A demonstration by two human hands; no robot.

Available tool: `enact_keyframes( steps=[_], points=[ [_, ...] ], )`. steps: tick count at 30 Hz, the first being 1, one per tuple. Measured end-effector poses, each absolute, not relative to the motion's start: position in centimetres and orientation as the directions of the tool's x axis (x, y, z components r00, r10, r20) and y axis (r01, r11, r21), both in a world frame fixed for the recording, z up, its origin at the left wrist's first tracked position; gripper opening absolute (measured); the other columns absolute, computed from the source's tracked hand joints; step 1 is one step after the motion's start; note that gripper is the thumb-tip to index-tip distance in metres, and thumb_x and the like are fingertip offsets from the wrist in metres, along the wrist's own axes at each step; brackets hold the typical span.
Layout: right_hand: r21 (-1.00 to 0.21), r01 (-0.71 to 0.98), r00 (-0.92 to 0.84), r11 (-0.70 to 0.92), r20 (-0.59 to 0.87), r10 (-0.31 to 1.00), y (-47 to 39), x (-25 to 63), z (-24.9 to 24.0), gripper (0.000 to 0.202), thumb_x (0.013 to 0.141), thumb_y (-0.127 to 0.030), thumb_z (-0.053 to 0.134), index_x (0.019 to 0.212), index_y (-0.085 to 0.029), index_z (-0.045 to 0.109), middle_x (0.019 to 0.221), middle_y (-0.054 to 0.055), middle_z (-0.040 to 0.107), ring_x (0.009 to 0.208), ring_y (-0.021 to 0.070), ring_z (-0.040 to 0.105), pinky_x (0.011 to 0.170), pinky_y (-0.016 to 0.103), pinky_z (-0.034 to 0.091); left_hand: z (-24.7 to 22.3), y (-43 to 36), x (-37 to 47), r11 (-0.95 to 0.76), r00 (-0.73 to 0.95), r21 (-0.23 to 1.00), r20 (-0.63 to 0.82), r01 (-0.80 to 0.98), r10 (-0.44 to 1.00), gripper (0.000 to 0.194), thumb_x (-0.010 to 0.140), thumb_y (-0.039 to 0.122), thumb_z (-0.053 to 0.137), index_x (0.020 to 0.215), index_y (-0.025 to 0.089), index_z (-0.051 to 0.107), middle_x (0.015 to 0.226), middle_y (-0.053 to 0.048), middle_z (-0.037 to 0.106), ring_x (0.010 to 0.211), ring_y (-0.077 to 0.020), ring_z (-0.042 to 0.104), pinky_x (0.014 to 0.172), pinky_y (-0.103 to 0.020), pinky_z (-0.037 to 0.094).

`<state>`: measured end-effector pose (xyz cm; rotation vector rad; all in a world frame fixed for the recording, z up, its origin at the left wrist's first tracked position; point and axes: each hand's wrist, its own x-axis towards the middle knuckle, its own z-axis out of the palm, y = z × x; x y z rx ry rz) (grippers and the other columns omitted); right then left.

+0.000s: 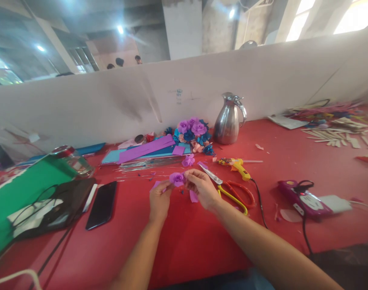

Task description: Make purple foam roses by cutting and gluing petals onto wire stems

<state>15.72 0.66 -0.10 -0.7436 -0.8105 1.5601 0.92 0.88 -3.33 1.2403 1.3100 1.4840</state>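
Observation:
A purple paper flower [176, 179] is held up between my two hands over the red table. Closed on its left side is my left hand [160, 199], its fingertips pinching the flower's base. My right hand [200, 187] pinches the flower's right edge between thumb and fingers. Just behind lies another purple paper flower [188, 160]. Loose purple paper pieces [193, 196] lie under and beside the hands. Scissors [229, 190] with red and yellow handles rest right of my right hand, and beyond them is a yellow hot glue gun [238, 166].
Finished paper flowers [193, 131] are heaped at the back beside a steel jug [228, 121]. Purple paper strips [146, 149] lie on blue sheets. A phone [102, 204], dark bag [66, 205] and glass jar [77, 163] are at left. A purple power strip [307, 201] with cables sits right.

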Motion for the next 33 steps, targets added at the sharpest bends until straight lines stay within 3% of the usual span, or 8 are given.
enact_keyframes(
  steps=[5,9,15,21,25,28,30,33],
  points=[
    [-0.827,-0.558,-0.102,-0.069,-0.014,0.995,0.7,15.8,0.0,0.026,0.063,-0.039,0.073,0.064,-0.017,0.061,0.055,-0.003,0.056,0.048,0.0071,0.045,0.049,0.021,0.032,-2.9,0.9,1.2,-0.139,-0.232,0.987,0.117,-0.08,0.966,0.017,0.059,0.024,0.073,0.076,0.022,0.077,0.072,0.001,0.072,0.075,-0.0172,0.061,0.081,-0.032,0.046],
    [-0.85,-0.526,0.018,-0.02,-0.034,0.999,1.2,17.0,0.9,0.022,0.062,-0.036,0.069,0.064,-0.017,0.059,0.056,-0.004,0.055,0.048,0.0072,0.045,0.048,0.02,0.032,-3.1,1.1,1.2,-0.113,-0.287,0.983,0.068,-0.142,0.956,0.02,0.057,0.024,0.075,0.076,0.019,0.077,0.071,0.0,0.072,0.073,-0.016,0.06,0.081,-0.031,0.045],
    [-0.986,-0.151,0.144,0.071,0.05,0.988,2.8,19.2,1.1,0.018,0.065,-0.034,0.063,0.064,-0.016,0.061,0.053,-0.004,0.055,0.048,0.0078,0.045,0.049,0.021,0.034,-3.4,1.5,0.9,-0.113,-0.319,0.976,0.048,-0.188,0.947,0.019,0.056,0.024,0.077,0.075,0.019,0.076,0.072,0.001,0.072,0.072,-0.0138,0.06,0.083,-0.029,0.043],
    [-0.992,0.085,-0.081,0.098,0.091,0.993,3.0,18.4,-0.7,0.016,0.07,-0.03,0.058,0.073,-0.017,0.065,0.063,-0.001,0.063,0.055,0.0105,0.053,0.054,0.022,0.039,-3.2,1.4,1.1,-0.084,-0.299,0.954,-0.007,-0.29,0.954,0.022,0.053,0.025,0.081,0.074,0.017,0.075,0.074,-0.002,0.073,0.073,-0.0134,0.063,0.082,-0.029,0.044],
    [-0.827,0.535,-0.034,0.171,0.182,0.983,3.4,20.4,-0.4,0.017,0.076,-0.026,0.053,0.082,-0.02,0.068,0.076,0.003,0.069,0.069,0.0165,0.061,0.063,0.026,0.042,-2.5,1.4,1.0,-0.057,-0.295,0.917,-0.067,-0.395,0.953,0.023,0.049,0.024,0.083,0.069,0.017,0.074,0.068,-0.001,0.072,0.067,-0.0115,0.063,0.077,-0.026,0.046],
    [-0.525,0.847,0.182,-0.085,0.136,0.974,3.6,24.1,0.4,0.021,0.079,-0.027,0.051,0.088,-0.021,0.069,0.089,0.01,0.07,0.086,0.0262,0.063,0.067,0.034,0.043,-2.0,1.4,0.8,-0.015,-0.291,0.897,-0.127,-0.442,0.948,0.026,0.045,0.025,0.085,0.066,0.015,0.073,0.064,-0.002,0.071,0.063,-0.0113,0.063,0.071,-0.025,0.047],
    [-0.387,0.882,0.31,-0.269,0.045,0.95,3.7,27.0,0.4,0.023,0.079,-0.028,0.052,0.093,-0.02,0.068,0.1,0.014,0.068,0.096,0.0313,0.061,0.069,0.038,0.043,-2.0,1.5,0.7,0.016,-0.273,0.889,-0.158,-0.457,0.949,0.028,0.045,0.026,0.085,0.068,0.015,0.073,0.066,-0.003,0.072,0.061,-0.011,0.063,0.067,-0.024,0.047],
    [-0.343,0.856,0.415,-0.386,0.011,0.91,3.8,30.6,-0.5,0.034,0.077,-0.031,0.055,0.102,-0.011,0.065,0.109,0.027,0.062,0.1,0.0392,0.059,0.069,0.044,0.044,-2.1,1.7,0.7,0.042,-0.245,0.879,-0.178,-0.475,0.953,0.032,0.047,0.027,0.085,0.073,0.014,0.074,0.071,-0.005,0.073,0.063,-0.0104,0.063,0.062,-0.021,0.046]
  ],
)
